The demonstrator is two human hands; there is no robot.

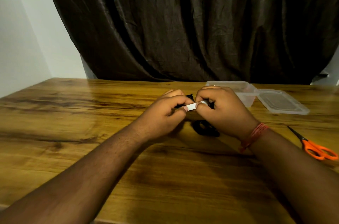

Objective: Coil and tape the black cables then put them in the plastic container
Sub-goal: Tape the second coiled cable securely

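Note:
Above the wooden table (pixel 73 123), my left hand (pixel 165 113) and my right hand (pixel 223 112) meet around a small black cable (pixel 190 97), mostly hidden by the fingers. A strip of white tape (pixel 194 106) stretches between the two hands; my left thumb and fingers pinch its left end, and my right thumb and fingers pinch its right end against the cable. A second black cable (pixel 205 128), coiled, lies on the table just below my hands. The clear plastic container (pixel 244 93) stands open behind my right hand.
The container's clear lid (pixel 282 102) lies flat to its right. Orange-handled scissors (pixel 315 147) lie near the table's right edge. A dark curtain (pixel 183 22) hangs behind the table, and a white wall (pixel 18 40) is at the left.

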